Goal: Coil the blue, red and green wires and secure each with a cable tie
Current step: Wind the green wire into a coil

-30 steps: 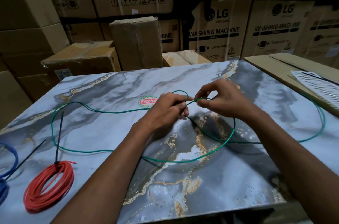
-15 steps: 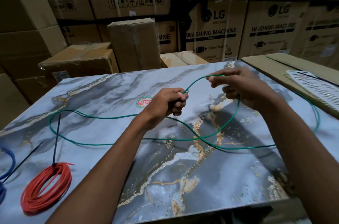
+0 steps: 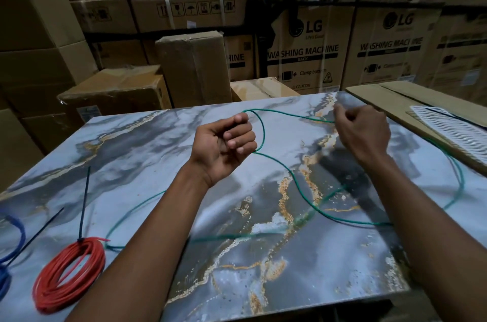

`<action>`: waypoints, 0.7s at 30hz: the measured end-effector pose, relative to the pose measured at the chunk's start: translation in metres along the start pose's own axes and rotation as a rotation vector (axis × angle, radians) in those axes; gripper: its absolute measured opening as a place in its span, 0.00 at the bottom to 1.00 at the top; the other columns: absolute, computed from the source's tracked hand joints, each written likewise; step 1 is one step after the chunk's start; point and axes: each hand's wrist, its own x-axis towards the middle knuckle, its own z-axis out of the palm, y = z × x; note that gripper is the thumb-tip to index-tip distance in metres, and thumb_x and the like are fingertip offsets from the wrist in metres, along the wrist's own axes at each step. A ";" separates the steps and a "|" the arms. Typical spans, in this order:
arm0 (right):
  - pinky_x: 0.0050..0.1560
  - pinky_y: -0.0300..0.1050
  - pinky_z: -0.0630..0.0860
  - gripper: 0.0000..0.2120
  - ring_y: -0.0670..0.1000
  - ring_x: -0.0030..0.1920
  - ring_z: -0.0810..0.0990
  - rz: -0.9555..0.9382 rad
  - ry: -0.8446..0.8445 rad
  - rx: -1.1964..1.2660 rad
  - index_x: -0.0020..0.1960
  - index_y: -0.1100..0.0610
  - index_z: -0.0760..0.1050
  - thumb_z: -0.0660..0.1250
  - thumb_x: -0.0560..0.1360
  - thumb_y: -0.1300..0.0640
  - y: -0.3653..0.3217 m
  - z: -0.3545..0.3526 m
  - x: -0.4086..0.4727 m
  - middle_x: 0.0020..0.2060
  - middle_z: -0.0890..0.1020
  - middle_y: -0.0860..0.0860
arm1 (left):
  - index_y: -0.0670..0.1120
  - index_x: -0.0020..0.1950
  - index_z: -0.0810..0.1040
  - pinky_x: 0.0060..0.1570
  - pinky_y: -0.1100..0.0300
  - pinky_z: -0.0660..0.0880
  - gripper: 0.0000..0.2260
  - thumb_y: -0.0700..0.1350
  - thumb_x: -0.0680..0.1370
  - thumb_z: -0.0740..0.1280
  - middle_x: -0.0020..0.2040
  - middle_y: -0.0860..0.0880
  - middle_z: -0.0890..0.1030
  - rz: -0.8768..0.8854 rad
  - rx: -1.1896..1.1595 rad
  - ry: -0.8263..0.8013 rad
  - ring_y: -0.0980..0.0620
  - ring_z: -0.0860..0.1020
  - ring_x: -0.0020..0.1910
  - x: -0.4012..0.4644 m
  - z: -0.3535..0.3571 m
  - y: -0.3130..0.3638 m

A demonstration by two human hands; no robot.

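Head view
Surface: marble-patterned tabletop (image 3: 158,153), grey-blue with gold veins.
Room: stacked cardboard boxes (image 3: 303,53) behind, some printed LG washing machine.
Left hand (image 3: 224,146): palm up, my fingers curled round a small loop of the green wire (image 3: 303,190).
Right hand (image 3: 362,130): pinching the same wire further along.
Green wire: trails loose across the table.
Red wire (image 3: 71,274): coiled, tied with a black cable tie (image 3: 84,203), near left.
Blue wire (image 3: 15,232): at the left edge.

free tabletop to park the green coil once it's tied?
Bare marble at the table's far left, between the back edge and the left hand; also the near edge right of the left forearm. Crowded: near left holds the red coil, blue wire and ties; green wire sprawls centre-right.
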 end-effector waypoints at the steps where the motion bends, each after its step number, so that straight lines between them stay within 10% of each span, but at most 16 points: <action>1: 0.34 0.46 0.64 0.30 0.54 0.26 0.70 -0.001 -0.036 -0.067 0.29 0.60 0.74 0.59 0.82 0.41 -0.001 0.003 -0.003 0.23 0.72 0.53 | 0.44 0.41 0.69 0.28 0.64 0.58 0.10 0.39 0.79 0.53 0.28 0.53 0.61 0.005 0.019 0.026 0.57 0.58 0.24 0.001 -0.001 0.000; 4: 0.50 0.53 0.75 0.32 0.58 0.42 0.79 -0.219 -0.171 -0.146 0.47 0.56 0.84 0.50 0.82 0.35 -0.009 0.021 -0.015 0.40 0.84 0.56 | 0.45 0.40 0.69 0.29 0.62 0.53 0.08 0.38 0.78 0.54 0.28 0.53 0.58 0.020 0.106 0.123 0.56 0.52 0.27 0.003 -0.002 -0.003; 8: 0.59 0.52 0.64 0.22 0.53 0.60 0.72 -0.582 -0.219 0.100 0.66 0.51 0.78 0.52 0.81 0.45 -0.058 0.023 -0.042 0.58 0.81 0.52 | 0.45 0.40 0.68 0.28 0.62 0.54 0.09 0.38 0.79 0.53 0.28 0.53 0.58 0.007 0.177 0.147 0.56 0.52 0.27 0.004 -0.001 -0.009; 21: 0.35 0.57 0.74 0.14 0.55 0.37 0.74 -0.642 -0.028 0.246 0.53 0.59 0.78 0.59 0.84 0.51 -0.069 0.021 -0.047 0.43 0.76 0.55 | 0.41 0.46 0.72 0.30 0.61 0.66 0.08 0.40 0.79 0.55 0.31 0.51 0.67 -0.120 0.334 0.068 0.55 0.65 0.27 0.004 0.009 -0.013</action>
